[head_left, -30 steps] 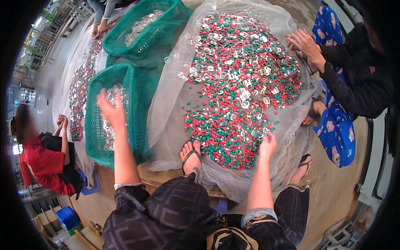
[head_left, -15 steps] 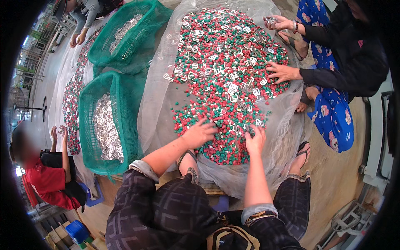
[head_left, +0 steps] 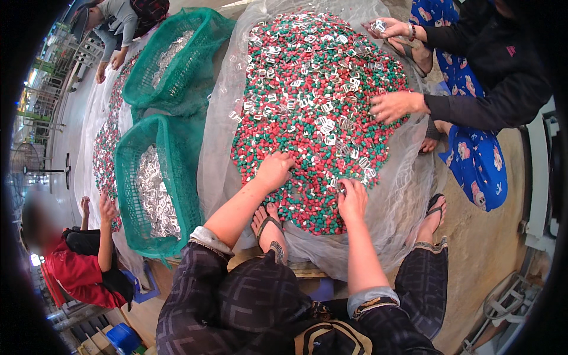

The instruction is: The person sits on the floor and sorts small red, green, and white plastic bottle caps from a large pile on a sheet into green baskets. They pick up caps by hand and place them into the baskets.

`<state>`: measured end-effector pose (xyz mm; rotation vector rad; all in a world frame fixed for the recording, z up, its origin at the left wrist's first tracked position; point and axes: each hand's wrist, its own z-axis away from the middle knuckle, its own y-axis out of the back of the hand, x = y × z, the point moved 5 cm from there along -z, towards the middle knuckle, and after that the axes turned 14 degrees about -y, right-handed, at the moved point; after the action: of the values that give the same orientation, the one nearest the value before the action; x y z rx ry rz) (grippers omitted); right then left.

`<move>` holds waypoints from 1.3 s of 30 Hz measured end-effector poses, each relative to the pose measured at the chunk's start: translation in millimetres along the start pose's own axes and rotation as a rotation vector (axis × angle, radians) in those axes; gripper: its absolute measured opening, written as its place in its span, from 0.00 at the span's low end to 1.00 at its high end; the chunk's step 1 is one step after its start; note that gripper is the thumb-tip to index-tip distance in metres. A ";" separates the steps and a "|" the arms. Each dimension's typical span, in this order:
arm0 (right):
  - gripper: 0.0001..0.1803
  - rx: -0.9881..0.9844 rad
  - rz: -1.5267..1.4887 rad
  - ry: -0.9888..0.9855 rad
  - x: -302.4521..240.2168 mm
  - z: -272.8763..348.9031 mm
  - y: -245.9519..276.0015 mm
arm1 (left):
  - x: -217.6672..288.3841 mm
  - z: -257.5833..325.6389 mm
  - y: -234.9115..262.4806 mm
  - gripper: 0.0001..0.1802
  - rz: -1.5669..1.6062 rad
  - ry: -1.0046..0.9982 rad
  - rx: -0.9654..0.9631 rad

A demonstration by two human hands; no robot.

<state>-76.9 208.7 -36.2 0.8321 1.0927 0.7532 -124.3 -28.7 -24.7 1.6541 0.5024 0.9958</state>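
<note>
Floor and netting: tan floor (head_left: 482, 242) shows to the heap's right; sheer white netting (head_left: 220, 154) lies beneath the heap and out past its sides.
Loose buckles (head_left: 325, 125): flat, silvery, slotted frames scattered over the heap, thickly along its middle; they look light, stiff and smooth, probably apt to slip or hook together, with the outer rim the surest hold.
Heap (head_left: 305, 208): small red and green pieces, likely hard, light and quick to roll aside under fingertips.
Left hand (head_left: 275, 170): knuckles up on the heap's near-left part, fingers bent and drawn together; I cannot tell whether they pinch anything.
Right hand (head_left: 353, 200): over the heap's near-right part, fingers curved downward; what lies under the tips is hidden, so a grip cannot be confirmed.
Near basket (head_left: 182, 171): green, net-lined, left of the heap, holding many silvery pieces (head_left: 158, 204).
Far basket (head_left: 198, 53): similar, left of the heap's far half.
Co-worker in black (head_left: 491, 97): right of the heap, one hand (head_left: 392, 107) blurred over its edge, the other (head_left: 387, 28) holding buckles beyond its far-right corner.
Others: a person in red (head_left: 80, 269) sits well left of the heap; another in grey (head_left: 121, 23) bends far left of it.
</note>
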 end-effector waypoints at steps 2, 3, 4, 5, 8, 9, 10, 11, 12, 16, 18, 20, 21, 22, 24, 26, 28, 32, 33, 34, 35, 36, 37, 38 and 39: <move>0.18 -0.018 0.022 -0.033 4.3 -3.0 -2.0 | 9.4 6.7 -11.6 0.11 -0.080 -0.032 -0.050; 0.16 -0.056 0.034 -0.076 6.6 -3.3 -3.3 | 16.9 9.9 -10.9 0.10 -0.059 -0.059 -0.030; 0.15 -0.095 0.046 -0.118 8.3 -2.9 -3.2 | 22.0 13.4 -10.6 0.10 0.025 -0.073 -0.034; 0.14 -0.135 0.057 -0.159 10.9 -2.6 -4.5 | 27.0 16.8 -9.2 0.10 0.108 -0.085 -0.039; 0.15 -0.188 -0.008 -0.163 23.3 -6.0 -13.4 | 23.1 29.6 -3.9 0.08 0.416 0.126 0.083; 0.13 -0.179 -0.021 -0.143 21.4 -7.1 -8.7 | 11.2 35.8 -4.4 0.07 0.522 0.270 0.127; 0.12 -0.203 -0.046 -0.167 25.5 -8.9 -10.8 | -0.3 42.6 -4.8 0.07 0.628 0.414 0.171; 0.11 -0.227 -0.071 -0.193 31.3 -11.0 -13.9 | -12.8 49.0 3.5 0.06 0.561 0.513 0.301; 0.10 -0.253 -0.097 -0.214 34.0 -12.2 -16.0 | -30.0 58.3 6.6 0.06 0.487 0.512 0.399; 0.09 -0.256 -0.154 -0.288 30.9 -11.4 -8.4 | -57.8 76.3 16.7 0.05 0.151 0.644 0.253; 0.09 -0.250 -0.217 -0.357 26.3 -10.8 0.5 | -56.6 75.4 9.0 0.05 0.255 0.571 0.217; 0.10 -0.241 -0.174 -0.337 23.4 -12.2 2.4 | -37.1 62.7 3.9 0.05 0.595 0.443 0.145; 0.10 -0.227 -0.170 -0.323 23.5 -12.6 3.7 | -37.4 60.3 1.0 0.06 0.705 0.505 0.152; 0.10 -0.212 -0.166 -0.308 24.0 -12.9 5.0 | -40.5 59.5 2.7 0.06 0.660 0.511 0.200; 0.10 -0.208 -0.174 -0.312 25.9 -13.3 4.4 | -47.3 61.8 12.3 0.06 0.560 0.528 0.298; 0.10 -0.206 -0.196 -0.317 26.0 -13.8 3.1 | -44.7 62.9 13.0 0.08 0.543 0.556 0.185; 0.10 -0.195 -0.231 -0.335 25.7 -13.6 3.2 | -28.6 57.7 15.7 0.09 0.442 0.485 0.079; 0.10 -0.143 -0.258 -0.195 3.2 -7.5 7.2 | -4.6 48.4 7.7 0.12 0.308 0.466 -0.073; 0.10 -0.144 -0.268 -0.110 -11.3 -2.1 7.7 | -1.4 47.4 3.7 0.13 0.326 0.407 -0.067; 0.11 -0.142 -0.278 -0.026 -23.2 1.7 7.3 | 7.0 41.4 2.6 0.13 0.341 0.330 -0.047; 0.13 -0.113 -0.225 0.142 -36.1 7.6 6.7 | 18.8 34.9 1.2 0.12 0.355 0.253 -0.027; 0.15 -0.085 -0.176 0.311 -49.8 16.3 4.0 | 29.4 31.1 0.4 0.12 0.365 0.179 -0.010; 0.19 -0.166 -0.097 0.371 -61.7 23.4 -1.5 | 36.5 31.4 -9.2 0.12 0.225 0.180 -0.100; 0.21 -0.186 0.048 0.344 -70.4 31.8 -6.2 | 36.6 31.6 -12.9 0.11 0.243 0.172 -0.128; 0.21 -0.196 0.126 0.328 -72.1 37.9 -16.8 | 37.3 30.6 -16.9 0.11 0.263 0.159 -0.155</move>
<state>-59.6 131.8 -9.9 0.6267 1.2396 1.1124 -75.8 -13.0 -29.1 1.5343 0.3069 1.3336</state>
